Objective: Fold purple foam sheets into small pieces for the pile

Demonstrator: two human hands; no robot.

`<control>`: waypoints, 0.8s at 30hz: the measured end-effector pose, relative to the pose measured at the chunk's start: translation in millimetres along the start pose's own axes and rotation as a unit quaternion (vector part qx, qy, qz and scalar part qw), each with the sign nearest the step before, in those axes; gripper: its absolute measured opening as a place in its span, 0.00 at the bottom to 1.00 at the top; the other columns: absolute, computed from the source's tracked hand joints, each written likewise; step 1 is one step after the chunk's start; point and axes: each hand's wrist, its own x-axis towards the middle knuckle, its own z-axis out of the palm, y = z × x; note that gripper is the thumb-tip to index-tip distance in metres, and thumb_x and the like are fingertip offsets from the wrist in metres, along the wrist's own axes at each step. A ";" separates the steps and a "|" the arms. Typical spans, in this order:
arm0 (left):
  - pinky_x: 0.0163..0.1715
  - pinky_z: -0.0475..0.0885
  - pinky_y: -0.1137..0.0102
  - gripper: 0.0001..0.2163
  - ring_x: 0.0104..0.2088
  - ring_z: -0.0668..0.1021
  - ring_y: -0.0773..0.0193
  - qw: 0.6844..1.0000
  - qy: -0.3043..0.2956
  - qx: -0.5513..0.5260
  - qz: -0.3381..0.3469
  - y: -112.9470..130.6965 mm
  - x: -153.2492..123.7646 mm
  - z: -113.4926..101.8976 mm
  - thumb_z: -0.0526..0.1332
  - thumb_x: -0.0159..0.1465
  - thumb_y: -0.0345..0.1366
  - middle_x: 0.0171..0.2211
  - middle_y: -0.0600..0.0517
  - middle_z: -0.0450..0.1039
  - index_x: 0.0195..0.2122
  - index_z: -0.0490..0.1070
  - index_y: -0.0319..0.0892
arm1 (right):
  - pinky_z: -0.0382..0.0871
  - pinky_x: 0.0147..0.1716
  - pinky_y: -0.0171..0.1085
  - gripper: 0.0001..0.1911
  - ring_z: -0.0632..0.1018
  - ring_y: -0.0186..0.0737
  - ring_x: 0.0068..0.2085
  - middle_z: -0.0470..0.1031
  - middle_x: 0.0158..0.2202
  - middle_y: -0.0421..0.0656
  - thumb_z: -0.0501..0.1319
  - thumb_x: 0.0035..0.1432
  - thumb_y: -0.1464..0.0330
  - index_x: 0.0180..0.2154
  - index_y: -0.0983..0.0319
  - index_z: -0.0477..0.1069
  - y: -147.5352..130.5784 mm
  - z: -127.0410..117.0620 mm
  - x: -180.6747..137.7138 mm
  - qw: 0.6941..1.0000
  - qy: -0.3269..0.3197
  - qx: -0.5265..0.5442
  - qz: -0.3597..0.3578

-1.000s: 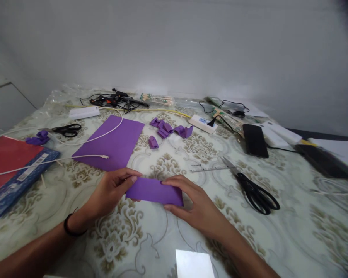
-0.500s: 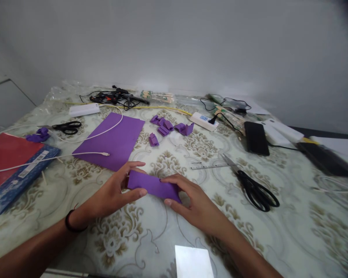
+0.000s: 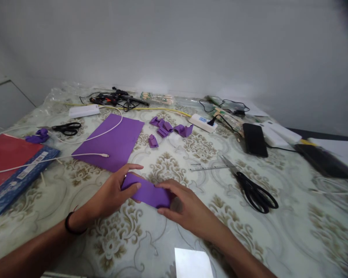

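A purple paper strip [image 3: 147,192] is held just above the patterned table [image 3: 174,239] between both hands. My left hand [image 3: 113,191] pinches its left end with thumb over the top. My right hand [image 3: 183,206] grips the right end, fingers curled over the edge. A large purple sheet [image 3: 110,141] lies flat behind my left hand, with a white cable [image 3: 75,156] across it. Several small folded purple pieces [image 3: 165,129] sit farther back in the middle.
Black scissors [image 3: 255,193] and a clear ruler [image 3: 208,167] lie to the right. A second pair of scissors [image 3: 66,127], a red folder [image 3: 2,156] and a blue packet [image 3: 20,175] are at left. A black phone [image 3: 254,139], power strip [image 3: 203,122] and tangled wires [image 3: 116,98] line the back.
Both hands have drawn closer together and slightly toward me, and the purple strip between them now looks shorter. Its left end is curled under my left thumb.
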 end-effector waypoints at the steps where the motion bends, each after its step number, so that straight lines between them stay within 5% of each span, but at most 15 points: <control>1: 0.27 0.74 0.72 0.20 0.27 0.74 0.66 1.000 -0.002 -0.026 -0.014 0.2 0.1 1.0 0.63 0.68 0.40 0.30 0.58 0.69 0.60 0.69 0.45 | 0.74 0.52 0.44 0.26 0.79 0.46 0.53 0.76 0.55 0.45 0.73 0.60 0.70 0.59 0.55 0.71 0.2 1.4 0.3 1.000 0.000 0.004 -0.004; 4: 0.26 0.77 0.72 0.22 0.25 0.73 0.68 0.995 -0.002 -0.089 -0.042 1.8 0.4 3.1 0.64 0.67 0.41 0.27 0.61 0.63 0.61 0.69 0.44 | 0.74 0.50 0.42 0.25 0.78 0.45 0.52 0.76 0.55 0.46 0.72 0.61 0.72 0.57 0.55 0.71 -0.6 3.9 1.2 1.000 0.007 0.012 -0.010; 12: 0.35 0.82 0.67 0.25 0.32 0.85 0.61 0.980 -0.043 -0.186 -0.051 6.4 -4.2 -1.1 0.68 0.67 0.42 0.33 0.59 0.69 0.64 0.64 0.49 | 0.73 0.48 0.44 0.17 0.79 0.45 0.48 0.79 0.51 0.44 0.67 0.66 0.68 0.55 0.56 0.73 -3.0 2.2 -0.1 0.999 0.035 0.025 0.020; 18: 0.44 0.80 0.66 0.35 0.48 0.84 0.57 0.949 -0.136 -0.283 0.003 -5.9 -3.9 4.6 0.74 0.64 0.35 0.58 0.46 0.72 0.68 0.57 0.54 | 0.73 0.48 0.44 0.17 0.80 0.45 0.46 0.81 0.50 0.43 0.70 0.62 0.70 0.52 0.56 0.74 -6.2 5.5 1.9 0.995 0.031 0.085 0.049; 24: 0.47 0.79 0.62 0.35 0.49 0.84 0.55 0.953 -0.131 -0.272 -0.020 -4.4 -5.6 9.3 0.73 0.63 0.33 0.61 0.41 0.70 0.67 0.56 0.50 | 0.73 0.47 0.45 0.20 0.80 0.45 0.45 0.80 0.47 0.42 0.73 0.55 0.72 0.49 0.57 0.75 -10.1 11.9 2.3 0.988 0.025 0.135 0.074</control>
